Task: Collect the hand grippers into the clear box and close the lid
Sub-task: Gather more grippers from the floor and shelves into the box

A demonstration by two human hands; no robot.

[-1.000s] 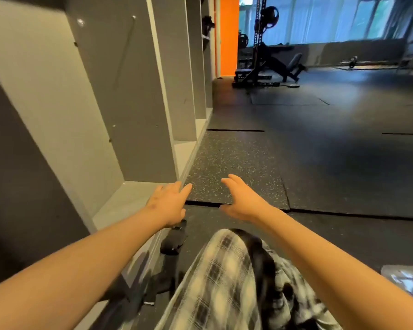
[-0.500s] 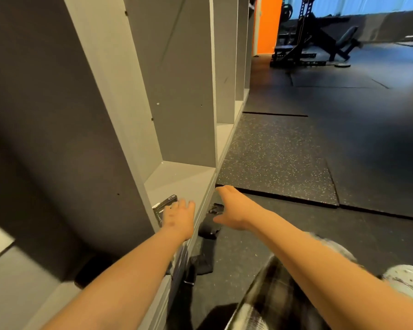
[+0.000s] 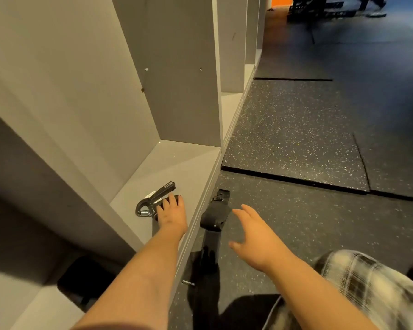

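Moved forward since half a second ago: left hand, now reaching into the lowest cubby of the grey shelf and lying on a black gripper, where before only the fingertips had come up to it. Fingers flat over the near handle, touching it but not curled around; no grasp visible. Right hand shifted too, now hovering open above the floor, fingers spread, palm down, holding nothing.

Gripper flat on the shelf floor, near the front edge, just beside the left cubby wall. Long axis diagonal: spring coil and curved head toward the near left, two handles splayed toward the far right. Upper handle bare and in full view, with a small pale label; lower handle mostly under the fingers.

Black strap on the speckled rubber floor just in front of the shelf edge, between the two hands, running lengthwise toward the camera, its far end a buckle or loop, detail hard to make out. Plaid cloth at lower right, beside the right forearm. Dark shape in the nearer cubby at lower left, too shadowed to identify.
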